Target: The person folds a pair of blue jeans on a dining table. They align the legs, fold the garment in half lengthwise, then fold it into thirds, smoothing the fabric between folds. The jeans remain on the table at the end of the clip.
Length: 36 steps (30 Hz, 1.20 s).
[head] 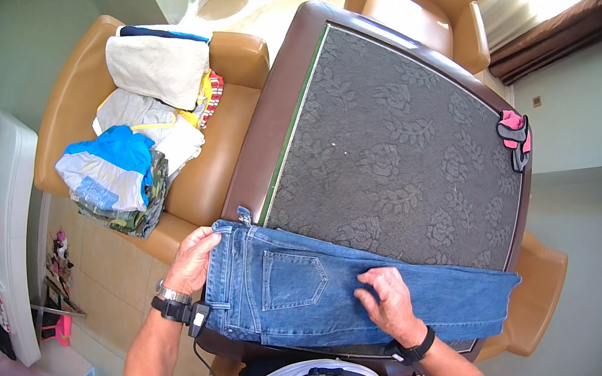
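A pair of blue denim jeans [347, 293] lies lengthwise along the near side of the table, one leg over the other, with a back pocket facing up. My left hand [192, 259] grips the waistband at its upper left corner, thumb on top. Over the upper leg, right of the pocket, is my right hand [385, 300]. Its fingers are bent and a little apart, with nothing held between them; whether they touch the denim is hard to tell. The frayed hems reach the table's right edge.
The table [381, 134] has a dark floral-patterned top and brown rim. Pink-and-grey fabric [515, 139] hangs on its right edge. Left of it, a tan armchair [203, 168] holds folded clothes [114, 164] and a beige folded cloth [159, 66]. Another armchair [414, 10] stands at the far side.
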Motion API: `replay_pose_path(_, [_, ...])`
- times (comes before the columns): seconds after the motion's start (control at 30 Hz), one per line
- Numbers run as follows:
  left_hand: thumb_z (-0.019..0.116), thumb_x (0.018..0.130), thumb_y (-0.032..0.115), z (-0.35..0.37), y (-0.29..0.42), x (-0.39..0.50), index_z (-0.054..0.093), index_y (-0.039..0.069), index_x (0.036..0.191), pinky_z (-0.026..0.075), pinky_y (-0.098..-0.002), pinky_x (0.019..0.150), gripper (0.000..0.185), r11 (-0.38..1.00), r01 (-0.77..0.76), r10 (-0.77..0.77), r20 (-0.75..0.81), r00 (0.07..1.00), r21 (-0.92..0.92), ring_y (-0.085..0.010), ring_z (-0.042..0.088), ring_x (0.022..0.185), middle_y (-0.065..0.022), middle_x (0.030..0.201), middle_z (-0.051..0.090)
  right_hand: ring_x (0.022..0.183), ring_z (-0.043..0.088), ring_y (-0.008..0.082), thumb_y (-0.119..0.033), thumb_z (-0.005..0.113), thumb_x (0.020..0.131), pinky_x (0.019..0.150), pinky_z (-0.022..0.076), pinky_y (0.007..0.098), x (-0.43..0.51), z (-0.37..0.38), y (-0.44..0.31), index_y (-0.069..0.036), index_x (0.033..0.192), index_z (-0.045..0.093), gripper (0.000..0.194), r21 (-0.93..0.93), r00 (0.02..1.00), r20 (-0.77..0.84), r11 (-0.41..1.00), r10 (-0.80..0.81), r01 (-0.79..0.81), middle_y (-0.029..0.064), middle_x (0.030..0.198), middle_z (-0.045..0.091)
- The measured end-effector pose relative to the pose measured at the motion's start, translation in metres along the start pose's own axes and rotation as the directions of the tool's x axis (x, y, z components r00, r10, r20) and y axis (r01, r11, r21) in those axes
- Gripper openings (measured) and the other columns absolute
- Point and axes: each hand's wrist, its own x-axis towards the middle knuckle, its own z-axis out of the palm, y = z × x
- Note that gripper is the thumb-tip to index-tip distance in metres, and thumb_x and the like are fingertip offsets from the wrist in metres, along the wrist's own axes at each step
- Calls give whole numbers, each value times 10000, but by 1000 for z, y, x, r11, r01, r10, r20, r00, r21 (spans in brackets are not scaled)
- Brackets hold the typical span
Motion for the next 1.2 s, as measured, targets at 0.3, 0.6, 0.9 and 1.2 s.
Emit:
replay_pose_path(0.3, [649,1101,232,25,2,-32,639,34,1282,571,-315,956,269,987,-18,12,37,999,161,-93,674,1057,-20,1186,714,1081,591,334,-119,873,760,944,442,480,-46,34,18,-119,1151,732,416,-112,994,25,988,106,-102,93,1120,653])
replay_pose_path(0.6, [660,1094,304,3,-22,-90,629,29,1342,577,-285,869,371,912,-37,104,-143,984,408,-94,682,951,-28,1118,725,935,614,299,-98,845,802,879,436,454,-44,35,31,-148,987,707,236,-130,997,35,990,63,-58,56,955,667])
replay_pose_path(0.9, [624,1108,386,-4,-52,-150,645,33,1330,549,-245,584,418,737,-2,250,-271,930,675,-103,674,667,-53,905,740,944,614,296,-97,859,800,876,435,446,-47,41,34,-156,1030,705,283,-122,999,-20,992,33,-35,50,964,669])
replay_pose_path(1.2, [613,1105,433,39,-63,-169,566,20,1323,663,-340,634,469,925,82,6,-231,973,370,-237,778,765,-180,969,761,982,620,296,-136,834,837,910,437,450,-52,47,43,-168,1027,717,225,-92,997,-49,994,52,-56,49,975,674])
